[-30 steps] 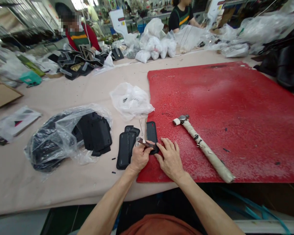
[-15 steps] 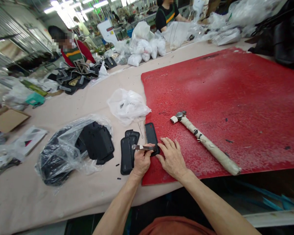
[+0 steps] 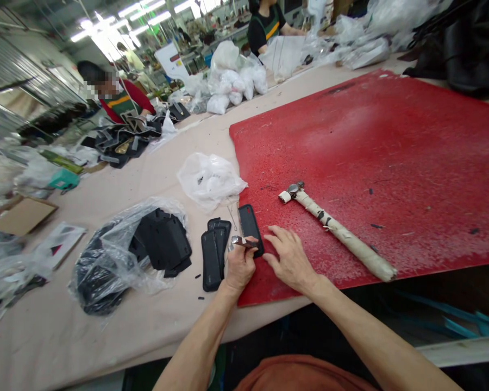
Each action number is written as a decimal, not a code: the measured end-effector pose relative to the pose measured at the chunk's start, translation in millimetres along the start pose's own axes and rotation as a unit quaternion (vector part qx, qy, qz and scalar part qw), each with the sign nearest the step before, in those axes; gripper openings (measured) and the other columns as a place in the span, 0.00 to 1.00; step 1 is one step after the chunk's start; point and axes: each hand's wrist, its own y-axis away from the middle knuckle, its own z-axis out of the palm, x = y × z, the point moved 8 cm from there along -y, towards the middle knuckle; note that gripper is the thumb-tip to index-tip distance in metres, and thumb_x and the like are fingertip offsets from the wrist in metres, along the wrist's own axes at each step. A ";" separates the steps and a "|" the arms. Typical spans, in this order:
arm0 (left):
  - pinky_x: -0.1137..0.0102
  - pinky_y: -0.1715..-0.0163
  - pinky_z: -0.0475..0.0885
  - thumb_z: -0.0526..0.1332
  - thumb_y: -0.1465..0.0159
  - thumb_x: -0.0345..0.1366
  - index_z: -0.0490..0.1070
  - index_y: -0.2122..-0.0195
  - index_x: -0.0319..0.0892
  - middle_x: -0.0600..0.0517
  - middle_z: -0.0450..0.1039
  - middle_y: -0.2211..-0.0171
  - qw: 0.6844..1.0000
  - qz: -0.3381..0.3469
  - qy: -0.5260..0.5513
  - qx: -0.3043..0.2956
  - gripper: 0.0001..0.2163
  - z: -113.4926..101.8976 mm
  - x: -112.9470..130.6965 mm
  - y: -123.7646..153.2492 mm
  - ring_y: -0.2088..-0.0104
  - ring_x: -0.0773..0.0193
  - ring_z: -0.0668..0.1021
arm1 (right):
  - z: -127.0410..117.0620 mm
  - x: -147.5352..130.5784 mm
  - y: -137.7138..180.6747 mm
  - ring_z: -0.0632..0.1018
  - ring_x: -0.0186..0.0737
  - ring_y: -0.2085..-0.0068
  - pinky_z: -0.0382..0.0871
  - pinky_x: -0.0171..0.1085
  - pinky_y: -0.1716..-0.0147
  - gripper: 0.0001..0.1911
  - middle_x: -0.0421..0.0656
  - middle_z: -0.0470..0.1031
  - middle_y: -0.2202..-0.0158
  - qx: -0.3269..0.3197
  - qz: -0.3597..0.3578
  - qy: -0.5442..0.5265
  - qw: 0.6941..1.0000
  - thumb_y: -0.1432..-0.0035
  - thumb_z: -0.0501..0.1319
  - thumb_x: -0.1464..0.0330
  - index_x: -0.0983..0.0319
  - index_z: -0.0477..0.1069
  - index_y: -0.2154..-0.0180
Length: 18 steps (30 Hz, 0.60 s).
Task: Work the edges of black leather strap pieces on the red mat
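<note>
My left hand (image 3: 239, 269) is closed around a short metal punch-like tool (image 3: 240, 241), over the lower end of a black padded strip (image 3: 249, 221) with rounded corners. That strip lies on the left edge of a red mat (image 3: 350, 141). Just right of it, my right hand (image 3: 292, 262) holds nothing, its fingers apart and the fingertips close to the strip. A hammer (image 3: 338, 228) with a wrapped handle rests on the mat beyond my right hand. Left of my left hand are several similar black strips (image 3: 212, 258), overlapping each other.
A clear plastic bag (image 3: 118, 239) with black flat pieces (image 3: 163, 241) lies at left. A white plastic bag (image 3: 212, 179) and a thin wire hook (image 3: 233, 217) are near the mat's edge. Two co-workers (image 3: 122, 103) sit across the table (image 3: 155, 326), beside heaped bags and parts.
The tool in my left hand has swung, its free end now pointing less far left. My right fingertips have drawn slightly away from the strip. The camera view has shifted a little.
</note>
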 end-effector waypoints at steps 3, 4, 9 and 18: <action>0.67 0.56 0.77 0.56 0.33 0.31 0.73 0.57 0.42 0.48 0.80 0.61 1.000 0.002 0.001 0.005 0.07 0.8 -0.1 0.2 0.59 0.61 0.82 | -46.8 33.7 -2.5 0.67 0.55 0.41 0.61 0.53 0.43 0.20 0.53 0.66 0.40 0.050 0.051 0.089 0.993 0.39 0.61 0.66 0.64 0.68 0.46; 0.67 0.56 0.77 0.56 0.33 0.31 0.73 0.57 0.42 0.48 0.80 0.61 1.000 0.004 0.000 0.005 0.07 0.8 0.5 0.1 0.60 0.61 0.82 | -61.8 49.1 -2.7 0.68 0.57 0.43 0.62 0.53 0.45 0.21 0.54 0.66 0.41 0.055 0.078 0.132 0.987 0.39 0.62 0.65 0.64 0.68 0.46; 0.68 0.58 0.77 0.55 0.34 0.29 0.72 0.58 0.42 0.48 0.80 0.62 1.000 0.024 -0.012 0.005 0.08 -0.3 8.3 -1.6 0.62 0.62 0.82 | -88.0 121.7 -1.2 0.72 0.58 0.52 0.66 0.49 0.56 0.13 0.58 0.71 0.53 -0.057 0.213 0.141 0.965 0.42 0.62 0.67 0.66 0.69 0.56; 0.67 0.58 0.76 0.56 0.35 0.29 0.72 0.59 0.43 0.47 0.79 0.64 1.000 -0.016 -0.023 -0.014 0.08 1.2 7.7 -1.3 0.62 0.59 0.82 | -37.7 98.9 5.4 0.74 0.37 0.73 0.70 0.36 0.71 0.05 0.42 0.71 0.73 -0.156 0.386 -0.352 0.838 0.48 0.59 0.71 0.61 0.63 0.68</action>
